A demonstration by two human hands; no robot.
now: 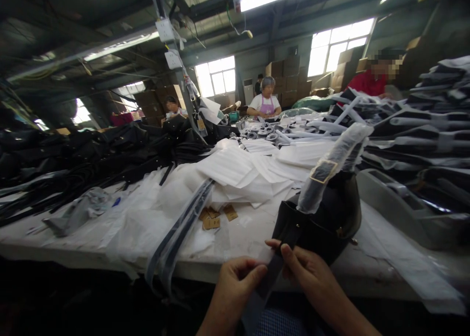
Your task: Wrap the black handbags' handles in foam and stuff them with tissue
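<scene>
A black leather bag [330,218] stands near the front edge of the white table [242,228], its buckled strap [332,167] wrapped in clear film and sticking up to the right. A dark strap [270,277] runs down from the bag towards me. My left hand [235,282] pinches this strap from the left, fingers closed. My right hand [304,267] grips the same strap just below the bag, thumb on top.
Sheets of white wrapping paper [238,172] and brown tags [215,216] lie mid-table. A film-wrapped strap [179,233] hangs over the front edge. Black bags [110,145] pile at left, wrapped straps [422,130] stack at right. Several people work at the far end.
</scene>
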